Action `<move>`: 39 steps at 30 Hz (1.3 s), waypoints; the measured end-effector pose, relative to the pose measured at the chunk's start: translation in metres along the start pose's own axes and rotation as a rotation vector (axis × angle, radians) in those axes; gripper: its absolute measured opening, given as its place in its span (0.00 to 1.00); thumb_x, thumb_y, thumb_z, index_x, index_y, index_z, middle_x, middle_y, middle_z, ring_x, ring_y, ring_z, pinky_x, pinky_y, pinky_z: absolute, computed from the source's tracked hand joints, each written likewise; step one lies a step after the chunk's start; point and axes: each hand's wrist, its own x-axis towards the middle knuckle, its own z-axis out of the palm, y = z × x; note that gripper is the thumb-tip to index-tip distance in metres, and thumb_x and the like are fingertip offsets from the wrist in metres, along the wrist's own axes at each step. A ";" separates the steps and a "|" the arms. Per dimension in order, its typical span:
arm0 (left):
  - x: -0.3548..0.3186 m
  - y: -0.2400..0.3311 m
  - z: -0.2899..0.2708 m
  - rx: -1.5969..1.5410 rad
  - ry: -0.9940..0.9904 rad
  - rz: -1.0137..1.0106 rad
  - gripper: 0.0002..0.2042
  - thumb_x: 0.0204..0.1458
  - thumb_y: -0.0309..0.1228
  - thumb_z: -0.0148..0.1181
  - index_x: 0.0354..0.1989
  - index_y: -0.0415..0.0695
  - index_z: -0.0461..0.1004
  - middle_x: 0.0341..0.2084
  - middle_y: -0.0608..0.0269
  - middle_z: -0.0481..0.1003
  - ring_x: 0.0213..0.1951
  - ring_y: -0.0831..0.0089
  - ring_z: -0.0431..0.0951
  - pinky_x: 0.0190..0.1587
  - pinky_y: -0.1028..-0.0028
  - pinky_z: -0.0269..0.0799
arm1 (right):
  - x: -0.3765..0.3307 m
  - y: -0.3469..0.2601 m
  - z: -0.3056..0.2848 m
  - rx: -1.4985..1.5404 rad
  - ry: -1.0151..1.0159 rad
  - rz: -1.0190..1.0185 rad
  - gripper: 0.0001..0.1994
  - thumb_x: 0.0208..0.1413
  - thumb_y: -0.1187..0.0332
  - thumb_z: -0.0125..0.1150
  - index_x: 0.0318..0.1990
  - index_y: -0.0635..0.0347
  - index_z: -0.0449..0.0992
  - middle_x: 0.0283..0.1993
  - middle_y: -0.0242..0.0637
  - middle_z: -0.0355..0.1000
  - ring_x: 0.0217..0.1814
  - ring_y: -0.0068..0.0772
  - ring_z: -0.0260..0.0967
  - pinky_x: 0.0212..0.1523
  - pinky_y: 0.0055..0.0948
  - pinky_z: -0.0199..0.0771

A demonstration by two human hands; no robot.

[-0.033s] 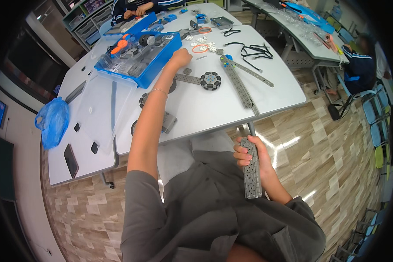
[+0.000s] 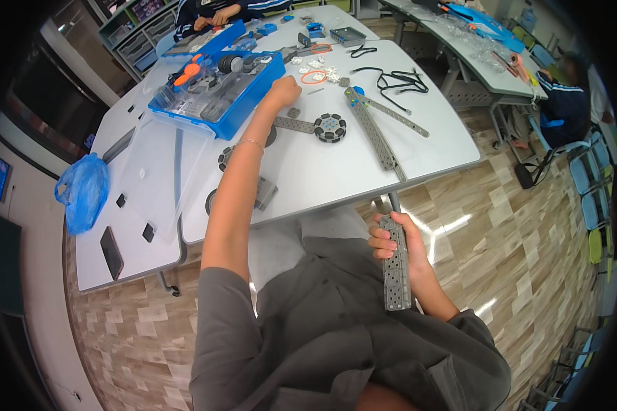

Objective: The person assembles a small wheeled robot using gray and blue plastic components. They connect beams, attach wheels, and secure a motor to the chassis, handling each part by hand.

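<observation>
the person wears a loose grey top with short sleeves, the cloth plain and unmarked, creased in soft folds across the chest and lap. the left sleeve ends above the elbow with a stitched hem; the right sleeve bunches wider near the forearm. both forearms are bare. a thin pale bracelet (image 2: 250, 142) circles the left wrist, just behind the left hand (image 2: 283, 90). the right hand (image 2: 393, 241) shows no ring, watch or band. no gloves on either one, and no markings or print anywhere on the clothing.
</observation>
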 end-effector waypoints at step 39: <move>-0.066 0.018 -0.026 -0.498 0.273 0.152 0.10 0.61 0.31 0.55 0.42 0.39 0.81 0.27 0.57 0.80 0.27 0.74 0.79 0.35 0.75 0.74 | 0.008 -0.007 -0.009 0.019 0.054 0.023 0.10 0.63 0.60 0.57 0.41 0.57 0.70 0.27 0.32 0.63 0.24 0.20 0.57 0.23 0.21 0.61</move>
